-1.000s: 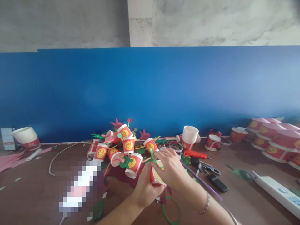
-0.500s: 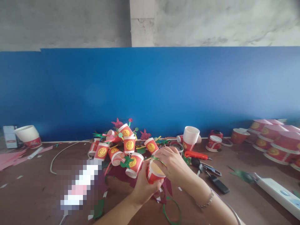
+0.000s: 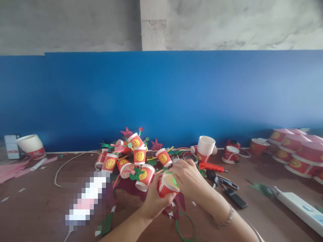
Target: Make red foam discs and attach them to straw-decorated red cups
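Observation:
My left hand [image 3: 154, 198] is wrapped round a red-and-white paper cup [image 3: 165, 191], tilted with its pale, yellowish mouth toward me. Over the cup's right rim, the curled fingers of my right hand [image 3: 188, 178] pinch a thin green paper strip [image 3: 175, 183], which curves along the inside of the mouth; the fingertips are partly hidden. Just left of the held cup lies another red paper cup [image 3: 145, 177] with a yellow round print and a green paper shape [image 3: 136, 174] against it. Several similar cups [image 3: 139, 155] are heaped behind, with paper cutouts among them.
To the right lie an orange-handled tool [image 3: 211, 167], a black key fob [image 3: 235, 198] and a white glue-gun-like tool [image 3: 300, 210]. White cups [image 3: 206, 146] stand near the blue panel [image 3: 161, 101]. Stacked red cups [image 3: 300, 165] fill the far right. A green paper ring [image 3: 185, 238] lies in front.
My right fingers have shifted slightly right and down at the cup's rim. The green strip, earlier above the mouth, now curves inside it. The cup has tipped a little more.

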Available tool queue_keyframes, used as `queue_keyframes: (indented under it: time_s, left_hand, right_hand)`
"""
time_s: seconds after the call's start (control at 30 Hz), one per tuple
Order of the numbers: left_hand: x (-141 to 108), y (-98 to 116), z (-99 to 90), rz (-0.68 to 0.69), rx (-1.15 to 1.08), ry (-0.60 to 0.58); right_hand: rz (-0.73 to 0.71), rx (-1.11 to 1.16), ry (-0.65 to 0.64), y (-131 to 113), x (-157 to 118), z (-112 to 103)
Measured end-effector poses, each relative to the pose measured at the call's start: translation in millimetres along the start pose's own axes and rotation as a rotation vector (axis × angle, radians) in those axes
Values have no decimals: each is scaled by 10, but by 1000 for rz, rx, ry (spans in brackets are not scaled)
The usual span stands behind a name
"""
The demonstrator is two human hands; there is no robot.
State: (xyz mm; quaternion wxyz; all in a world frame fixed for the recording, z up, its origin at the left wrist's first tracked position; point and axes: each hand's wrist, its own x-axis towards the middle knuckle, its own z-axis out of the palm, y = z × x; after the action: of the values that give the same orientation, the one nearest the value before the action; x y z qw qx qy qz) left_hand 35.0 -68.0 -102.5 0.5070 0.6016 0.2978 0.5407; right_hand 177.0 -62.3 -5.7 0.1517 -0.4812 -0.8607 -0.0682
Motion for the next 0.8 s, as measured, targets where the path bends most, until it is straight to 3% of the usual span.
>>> queue_keyframes:
  time_s: [0.13,0.37,0.6,0.8]
  left_hand:
    - [-11,15,19,-27,-8,-28]
    - [-19,13,2,-37,15,-52]
    - [-19,24,-17,12,50,-45]
    - [-10,-1,-40,34,7,-68]
  right_hand:
    - [-2,-46,-135,-12,-2,1]
    - [-19,-59,-214,-59,18,-18]
    - [-145,167,-142,-14,-7,-65]
    - [-172,390,-72,7,22,-62]
